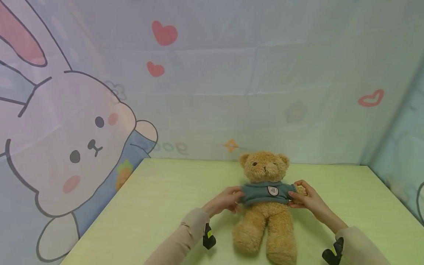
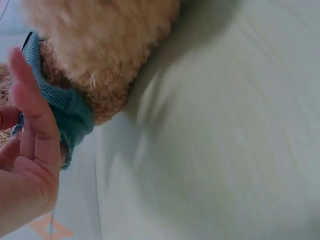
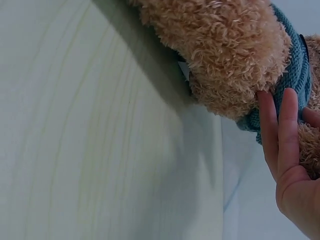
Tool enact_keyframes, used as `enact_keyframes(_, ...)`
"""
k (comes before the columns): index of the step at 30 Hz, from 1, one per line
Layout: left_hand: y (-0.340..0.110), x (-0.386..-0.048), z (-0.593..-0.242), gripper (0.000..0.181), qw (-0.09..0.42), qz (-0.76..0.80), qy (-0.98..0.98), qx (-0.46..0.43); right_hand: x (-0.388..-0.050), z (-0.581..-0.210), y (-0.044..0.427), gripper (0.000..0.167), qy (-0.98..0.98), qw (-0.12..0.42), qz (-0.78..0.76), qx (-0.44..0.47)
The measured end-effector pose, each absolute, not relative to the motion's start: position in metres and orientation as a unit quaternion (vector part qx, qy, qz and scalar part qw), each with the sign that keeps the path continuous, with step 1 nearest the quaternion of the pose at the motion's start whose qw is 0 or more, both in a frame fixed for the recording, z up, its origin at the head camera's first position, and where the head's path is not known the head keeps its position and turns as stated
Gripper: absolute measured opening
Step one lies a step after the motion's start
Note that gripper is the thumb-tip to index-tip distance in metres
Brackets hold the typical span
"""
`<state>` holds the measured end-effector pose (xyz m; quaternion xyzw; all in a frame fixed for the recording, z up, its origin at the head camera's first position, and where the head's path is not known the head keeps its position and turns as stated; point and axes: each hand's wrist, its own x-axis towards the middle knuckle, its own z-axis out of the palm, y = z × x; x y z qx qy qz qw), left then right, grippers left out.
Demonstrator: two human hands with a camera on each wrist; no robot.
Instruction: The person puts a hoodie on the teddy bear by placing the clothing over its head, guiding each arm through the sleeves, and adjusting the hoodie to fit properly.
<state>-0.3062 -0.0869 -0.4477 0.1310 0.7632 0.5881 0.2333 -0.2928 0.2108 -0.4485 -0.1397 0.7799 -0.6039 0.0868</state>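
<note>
A tan, curly-furred teddy bear [image 1: 265, 167] faces me at the right of the table's middle, legs toward me. It wears a teal knitted sweater [image 1: 256, 194] with a pale badge on the chest. My left hand [image 1: 228, 198] holds the bear at its sleeve on the left side of the picture. On the other side, my right hand [image 1: 308, 200] grips the bear's arm between thumb and fingers. In the left wrist view, the sleeve partly hides behind the left fingers [image 2: 42, 127]. Two right fingers [image 3: 287, 130] lie along the sweater in the right wrist view.
The pale yellow-green table [image 1: 159, 198] extends to both sides of the bear. Behind it hangs a cloth backdrop [image 1: 212, 92] printed with hearts and a large rabbit. A dark cable [image 1: 419, 206] loops at the right edge.
</note>
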Motion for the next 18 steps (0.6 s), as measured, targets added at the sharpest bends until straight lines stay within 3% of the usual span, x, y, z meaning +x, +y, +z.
enact_keyframes(5,-0.093,-0.306,-0.447,0.045,0.270,0.678,0.680,0.068,-0.289,-0.447,0.209,0.047,0.772,0.090,-0.613,-0.143)
enact_keyframes(10,-0.096,-0.309,-0.445,0.014,0.299,0.741,0.597,0.067,-0.284,-0.441,0.205,0.058,0.770,0.099,-0.616,-0.134)
enact_keyframes(14,-0.098,-0.306,-0.442,0.026,0.271,0.692,0.659,0.115,-0.279,-0.438,0.203,0.060,0.772,0.100,-0.615,-0.127)
enact_keyframes(18,-0.099,-0.298,-0.436,0.028,0.193,0.606,0.762,0.123,-0.274,-0.436,0.202,0.056,0.774,0.095,-0.610,-0.140)
